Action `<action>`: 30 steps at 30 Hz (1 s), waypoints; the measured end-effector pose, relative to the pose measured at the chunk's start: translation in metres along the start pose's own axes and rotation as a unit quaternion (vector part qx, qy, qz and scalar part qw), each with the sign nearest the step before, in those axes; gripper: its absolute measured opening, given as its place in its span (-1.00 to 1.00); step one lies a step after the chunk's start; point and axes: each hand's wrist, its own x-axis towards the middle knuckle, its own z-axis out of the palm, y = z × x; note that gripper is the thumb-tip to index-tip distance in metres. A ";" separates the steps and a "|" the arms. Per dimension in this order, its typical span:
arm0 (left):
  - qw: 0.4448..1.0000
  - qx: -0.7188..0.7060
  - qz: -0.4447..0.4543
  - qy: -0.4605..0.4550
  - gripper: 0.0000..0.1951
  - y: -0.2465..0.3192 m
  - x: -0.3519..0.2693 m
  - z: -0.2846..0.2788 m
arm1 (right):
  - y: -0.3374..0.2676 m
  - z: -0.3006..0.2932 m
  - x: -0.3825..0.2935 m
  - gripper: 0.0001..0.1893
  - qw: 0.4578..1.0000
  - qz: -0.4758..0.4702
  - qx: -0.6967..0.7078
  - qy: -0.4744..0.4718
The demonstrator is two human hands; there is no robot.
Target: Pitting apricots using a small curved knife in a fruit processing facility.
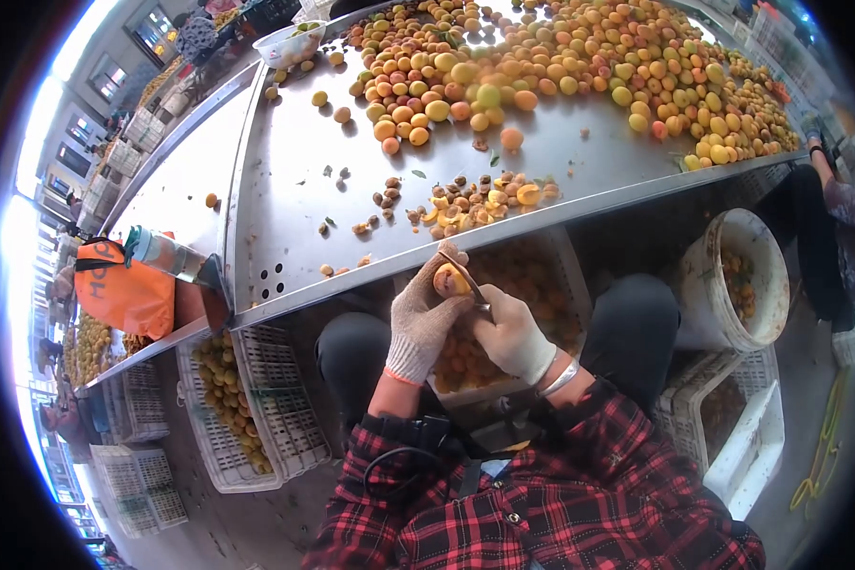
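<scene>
My left hand (422, 317), in a knitted work glove, holds an apricot (450, 280) whose cut side shows. In my right hand (513, 331), also gloved, is a small knife (468, 276) with its blade against the apricot. Both hands are just off the metal table's edge, above a crate of apricots (463, 367) between my knees. On the table by the edge lies a pile of apricot pits and cut pieces (470, 206). Farther back, many whole apricots (513, 64) are heaped.
The metal table's raised rim (342, 283) runs in front of me. A white bucket (769, 278) stands at right above plastic crates (691, 406). At left are an orange bag (125, 292), a bottle (167, 254) and a crate of greenish fruit (231, 406). A co-worker's arm (823, 167) shows at far right.
</scene>
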 end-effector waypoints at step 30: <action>0.999 0.001 -0.026 0.038 -0.49 0.004 -0.005 0.012 | 0.011 0.000 -0.006 -0.82 0.996 0.076 0.041 -0.006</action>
